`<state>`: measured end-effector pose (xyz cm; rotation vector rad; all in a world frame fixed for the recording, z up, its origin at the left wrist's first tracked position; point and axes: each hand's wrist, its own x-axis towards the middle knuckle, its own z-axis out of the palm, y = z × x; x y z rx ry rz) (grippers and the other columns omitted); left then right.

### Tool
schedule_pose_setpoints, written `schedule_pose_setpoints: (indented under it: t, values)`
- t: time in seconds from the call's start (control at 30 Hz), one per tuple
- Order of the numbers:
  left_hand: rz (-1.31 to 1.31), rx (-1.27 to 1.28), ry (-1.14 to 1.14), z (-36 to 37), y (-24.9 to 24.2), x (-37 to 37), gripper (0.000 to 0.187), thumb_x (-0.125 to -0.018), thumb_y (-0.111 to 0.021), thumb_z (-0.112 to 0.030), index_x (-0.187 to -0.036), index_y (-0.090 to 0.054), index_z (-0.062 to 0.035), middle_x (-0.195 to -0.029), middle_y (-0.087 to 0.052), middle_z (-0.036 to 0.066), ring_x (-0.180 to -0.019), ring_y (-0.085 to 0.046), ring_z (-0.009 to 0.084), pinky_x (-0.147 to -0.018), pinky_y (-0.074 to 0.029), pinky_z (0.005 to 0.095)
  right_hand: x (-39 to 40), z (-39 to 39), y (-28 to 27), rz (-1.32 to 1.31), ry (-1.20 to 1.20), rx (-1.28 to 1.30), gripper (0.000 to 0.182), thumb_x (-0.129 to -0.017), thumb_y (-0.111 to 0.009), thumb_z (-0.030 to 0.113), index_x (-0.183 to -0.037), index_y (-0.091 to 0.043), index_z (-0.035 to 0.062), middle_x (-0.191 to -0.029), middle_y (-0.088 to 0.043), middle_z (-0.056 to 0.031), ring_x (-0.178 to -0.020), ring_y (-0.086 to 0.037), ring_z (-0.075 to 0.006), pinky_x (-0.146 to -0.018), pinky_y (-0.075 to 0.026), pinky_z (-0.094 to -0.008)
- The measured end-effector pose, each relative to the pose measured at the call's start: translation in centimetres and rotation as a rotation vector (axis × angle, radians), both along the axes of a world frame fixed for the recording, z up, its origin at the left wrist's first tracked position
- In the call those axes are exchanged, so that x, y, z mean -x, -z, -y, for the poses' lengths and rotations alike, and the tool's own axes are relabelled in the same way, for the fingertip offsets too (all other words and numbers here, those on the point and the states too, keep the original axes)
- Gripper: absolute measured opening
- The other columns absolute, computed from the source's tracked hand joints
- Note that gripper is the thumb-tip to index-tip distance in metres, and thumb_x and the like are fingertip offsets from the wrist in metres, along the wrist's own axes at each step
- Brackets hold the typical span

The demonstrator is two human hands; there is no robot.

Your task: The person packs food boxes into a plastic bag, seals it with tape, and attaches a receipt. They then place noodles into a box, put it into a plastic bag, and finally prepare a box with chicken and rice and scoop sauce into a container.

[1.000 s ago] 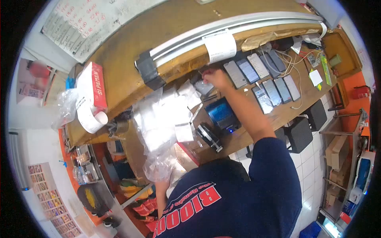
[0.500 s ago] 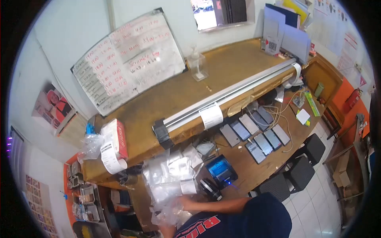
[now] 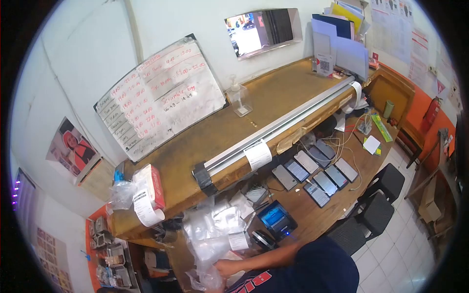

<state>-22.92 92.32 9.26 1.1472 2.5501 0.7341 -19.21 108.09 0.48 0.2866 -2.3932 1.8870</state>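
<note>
My right hand [image 3: 227,267] is closed, its fingers gripping a crumpled clear plastic bag [image 3: 207,278] near the bottom edge of the view. Of my left hand [image 3: 215,290] only a sliver shows below the bag, and its fingers are hidden. Just beyond lies a spread of clear plastic bags [image 3: 215,222] on the lower desk. A white printed slip [image 3: 238,241] rests on their near right side. To the right of the slip stand a dark round object [image 3: 264,239] and a blue-and-black label printer [image 3: 277,219] with a small blue light.
Several phones [image 3: 322,181] lie in rows on the desk, cables behind them. A raised wooden counter [image 3: 195,171] carries a light bar [image 3: 283,129], a paper roll [image 3: 146,207] and a pump bottle [image 3: 239,100]. Black stools [image 3: 376,210] stand at right; a whiteboard [image 3: 163,95] leans behind.
The camera has tilted, so the scene sits slightly lower in view. My right hand has moved down with the plastic bag, and my left hand has nearly left the frame.
</note>
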Motion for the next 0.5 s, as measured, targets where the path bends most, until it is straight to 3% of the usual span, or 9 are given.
schedule_pose_setpoints:
  t: [0.13, 0.2, 0.23, 0.3, 0.33, 0.5]
  values:
    - [0.291, -0.169, -0.162, 0.9, 0.8, -0.2, 0.051, -0.085, -0.072, -0.015, -0.132, -0.056, -0.0022, -0.121, -0.064, 0.016, -0.108, -0.062, 0.0346, -0.093, -0.051, 0.0477, -1.2, -1.6, -1.0, -0.004, -0.24, 0.102, 0.029, -0.08, -0.065, 0.011, -0.108, -0.069, 0.0026, -0.092, -0.072, -0.0166, -0.085, -0.07, -0.0237, -0.075, -0.053, -0.0348]
    - [0.536, -0.303, -0.309, 1.2, 1.5, -0.4, 0.051, -0.084, -0.072, -0.014, -0.131, -0.056, -0.0021, -0.121, -0.064, 0.016, -0.108, -0.063, 0.0342, -0.092, -0.051, 0.0475, -2.8, -2.5, -4.0, -0.061, -0.296, 0.188, 0.042, -0.081, -0.061, 0.007, -0.122, -0.063, -0.0008, -0.087, -0.069, -0.0203, -0.079, -0.067, -0.0331, -0.075, -0.053, -0.0393]
    - [0.662, -0.379, -0.395, 1.6, 1.9, -0.6, 0.051, -0.084, -0.072, -0.013, -0.131, -0.056, -0.002, -0.12, -0.064, 0.016, -0.108, -0.063, 0.0341, -0.092, -0.051, 0.0474, -3.4, -3.0, -5.3, -0.056, -0.3, 0.211, 0.042, -0.081, -0.061, 0.007, -0.122, -0.063, -0.0008, -0.087, -0.069, -0.0203, -0.079, -0.067, -0.0331, -0.075, -0.053, -0.0393]
    - [0.854, -0.504, -0.547, 1.8, 2.3, -1.0, 0.051, -0.083, -0.073, -0.012, -0.131, -0.056, -0.0018, -0.12, -0.064, 0.016, -0.107, -0.063, 0.0338, -0.091, -0.052, 0.0473, -4.4, -2.8, -6.6, -0.087, -0.244, -0.017, 0.059, -0.082, -0.071, 0.018, -0.135, -0.053, -0.0005, -0.092, -0.069, -0.0233, -0.083, -0.067, -0.0362, -0.077, -0.052, -0.0402]
    - [0.92, -0.55, -0.604, 1.8, 2.3, -1.1, 0.052, -0.083, -0.073, -0.011, -0.131, -0.056, -0.0018, -0.12, -0.064, 0.016, -0.107, -0.063, 0.0336, -0.091, -0.052, 0.0472, -4.5, -2.5, -6.9, -0.154, -0.237, -0.011, 0.079, -0.076, -0.08, 0.024, -0.143, -0.045, 0.0006, -0.096, -0.069, -0.0242, -0.087, -0.068, -0.0386, -0.079, -0.051, -0.0413]
    - [1.045, -0.586, -0.724, 2.6, 1.7, -1.3, 0.052, -0.081, -0.074, -0.008, -0.13, -0.057, -0.0014, -0.118, -0.064, 0.015, -0.106, -0.063, 0.0328, -0.09, -0.053, 0.0468, -4.1, -1.6, -5.3, -0.023, -0.105, 0.054, 0.065, -0.077, -0.08, 0.018, -0.134, -0.054, 0.0002, -0.098, -0.071, -0.0211, -0.092, -0.07, -0.0349, -0.079, -0.053, -0.0401]
